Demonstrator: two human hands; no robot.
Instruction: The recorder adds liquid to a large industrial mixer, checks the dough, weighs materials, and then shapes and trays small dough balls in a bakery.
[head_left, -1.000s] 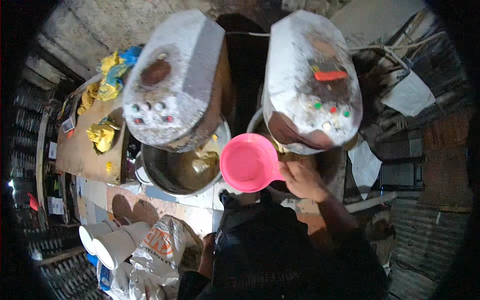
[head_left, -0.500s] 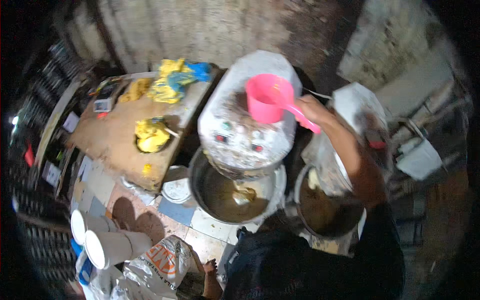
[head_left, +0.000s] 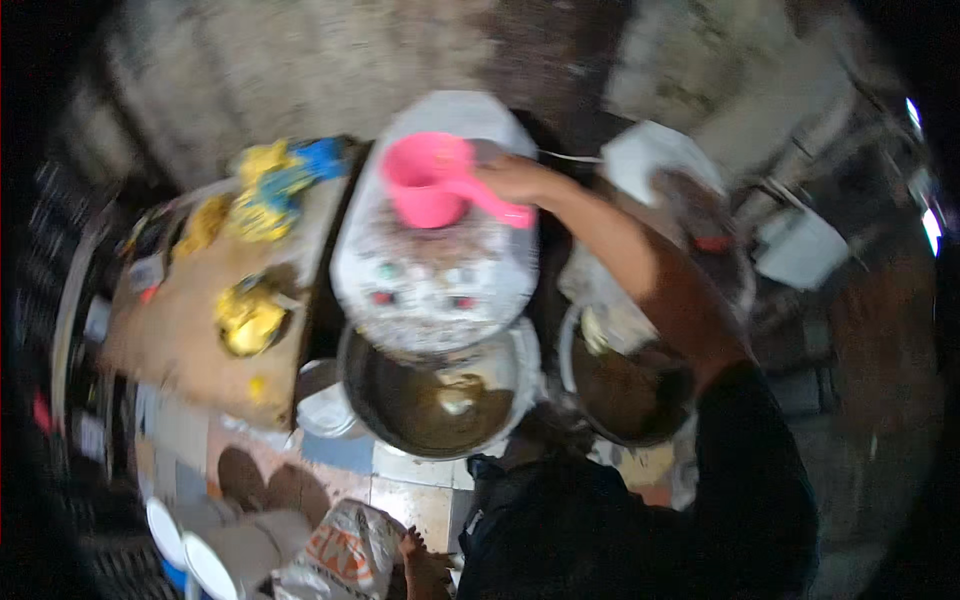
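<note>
A pink plastic dipper (head_left: 428, 200) is over the white, soiled top of a machine (head_left: 430, 270) with switches on its front. My right hand (head_left: 515, 182) is closed at the dipper's handle, its arm reaching in from the right. Whether the dipper touches the machine top, I cannot tell. Under the machine head stands a large metal bowl (head_left: 360, 420) with brownish contents and a pale lump. Low in the view, my left hand (head_left: 411, 546) hangs beside a printed white sack (head_left: 345, 550), fingers apart and apparently holding nothing.
To the left, a wooden table (head_left: 160, 330) bears a bowl of yellow paste (head_left: 250, 318) and a yellow-and-blue plastic bag (head_left: 268, 195). A second bowl (head_left: 620, 400) stands at right below another white machine (head_left: 660, 165). White buckets (head_left: 235, 555) lie lower left.
My right hand and the pink dipper have moved left and farther back over the machine top. The whole view has also shifted. My left hand stays low near the sack.
</note>
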